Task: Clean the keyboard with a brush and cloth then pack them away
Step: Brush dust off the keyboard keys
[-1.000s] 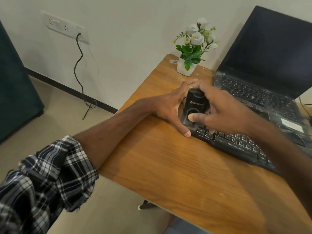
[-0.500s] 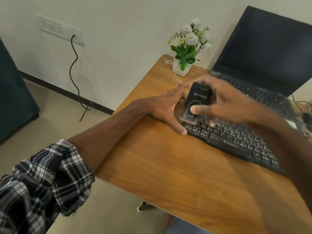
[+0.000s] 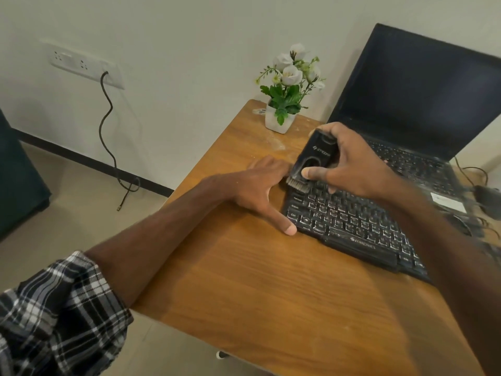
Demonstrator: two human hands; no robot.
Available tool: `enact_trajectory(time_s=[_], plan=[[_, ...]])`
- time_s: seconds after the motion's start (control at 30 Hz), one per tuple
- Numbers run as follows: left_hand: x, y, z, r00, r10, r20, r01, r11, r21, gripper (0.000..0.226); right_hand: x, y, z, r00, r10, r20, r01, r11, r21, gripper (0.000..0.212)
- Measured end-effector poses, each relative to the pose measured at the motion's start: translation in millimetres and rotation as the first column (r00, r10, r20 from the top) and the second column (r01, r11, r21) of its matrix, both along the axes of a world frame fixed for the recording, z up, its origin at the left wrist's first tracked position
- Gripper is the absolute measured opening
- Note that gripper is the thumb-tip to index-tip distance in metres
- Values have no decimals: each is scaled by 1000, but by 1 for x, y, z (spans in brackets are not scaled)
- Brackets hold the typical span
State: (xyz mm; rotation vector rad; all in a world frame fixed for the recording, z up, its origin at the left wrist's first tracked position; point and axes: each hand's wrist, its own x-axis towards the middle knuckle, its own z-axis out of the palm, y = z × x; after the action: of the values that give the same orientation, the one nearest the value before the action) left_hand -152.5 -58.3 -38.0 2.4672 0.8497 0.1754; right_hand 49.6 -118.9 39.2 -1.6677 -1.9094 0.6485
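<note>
A person sits at a brown wooden table. A black rectangular computer keyboard lies at about two o'clock from the table's middle, its keys flecked with pale dust. The right hand grips a black plastic block brush with grey bristles, bristles down on the keyboard's ten o'clock corner. The left hand lies spread and flat on the wood at the keyboard's nine o'clock end, thumb touching its near corner, apparently steadying it. An open black laptop stands at twelve o'clock behind the keyboard, and a white pot of white flowers at eleven. Brushing looks barely begun: most keys are dusty. No cloth is visible, so wiping and packing away remain.
</note>
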Motion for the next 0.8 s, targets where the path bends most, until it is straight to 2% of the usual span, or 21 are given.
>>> enact_trajectory(time_s=[0.17,0.33,0.5,0.67,0.73,0.8], plan=[[0,2,-1,1000,10,0,-10,1000,14,123,-15,-2,-4,995,48,85,-52,998,44,71],[1,5,-1,999,46,-13,-46,999,-23,126,-13,-6,-3,980,76,186,-89,994,63,65],[-1,4,0,999,52,-10,-52,998,-25,131,1,-15,6,964,73,254,-71,997,-20,65],[-1,3,0,998,56,1,-56,998,-40,129,9,-9,31,857,137,496,-60,984,-167,63],[-1,4,1,998,58,10,-57,998,-38,125,5,-6,37,881,126,455,-66,987,-145,64],[-2,4,0,998,64,5,-64,998,-28,123,-4,-5,33,948,109,300,-75,990,-122,63]])
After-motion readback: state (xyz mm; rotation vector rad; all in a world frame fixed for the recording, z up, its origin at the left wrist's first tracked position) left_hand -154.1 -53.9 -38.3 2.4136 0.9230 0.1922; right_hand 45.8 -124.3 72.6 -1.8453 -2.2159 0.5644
